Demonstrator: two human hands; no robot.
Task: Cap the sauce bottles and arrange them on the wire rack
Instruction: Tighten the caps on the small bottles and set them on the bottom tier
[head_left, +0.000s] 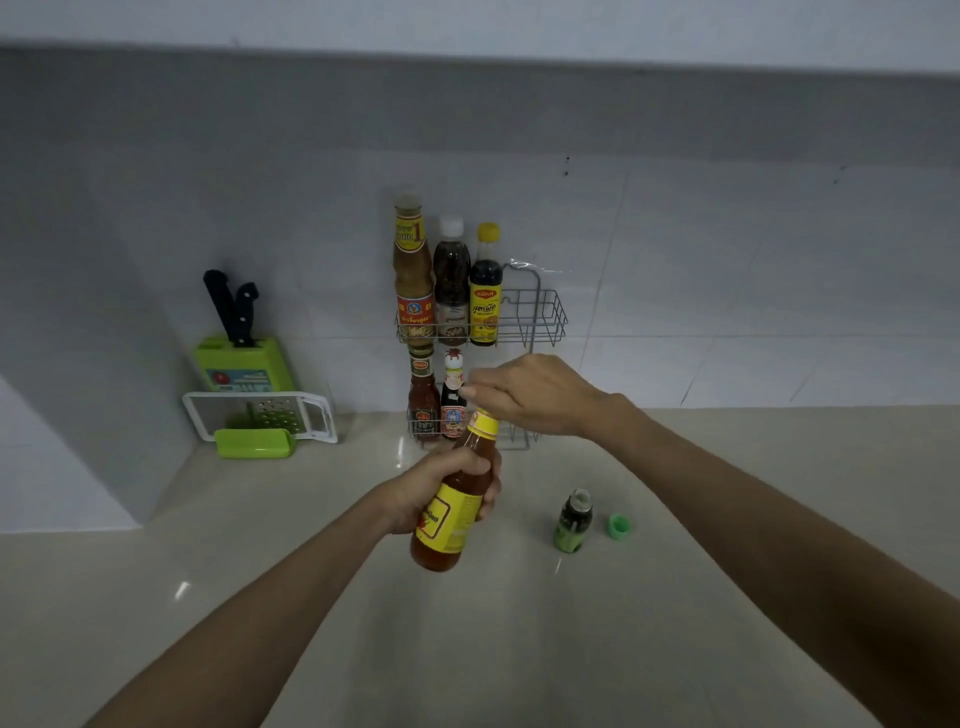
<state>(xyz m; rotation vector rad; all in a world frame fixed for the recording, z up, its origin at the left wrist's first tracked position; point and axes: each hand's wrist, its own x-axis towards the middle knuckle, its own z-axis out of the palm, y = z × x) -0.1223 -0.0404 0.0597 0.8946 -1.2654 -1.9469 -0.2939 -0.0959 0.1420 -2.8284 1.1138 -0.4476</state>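
Bottle (457, 499) in left hand (431, 488), right hand (530, 395) atop.

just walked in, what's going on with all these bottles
A person is capping sauce bottles. The left hand holds an orange sauce bottle tilted above the counter while the right hand works at its top. Five bottles already stand in the wire rack. A small green bottle waits uncapped on the counter, its green cap beside it.

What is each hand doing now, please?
Left hand: closed around the orange sauce bottle.
Right hand: closed over the bottle's top; a cap underneath cannot be told.
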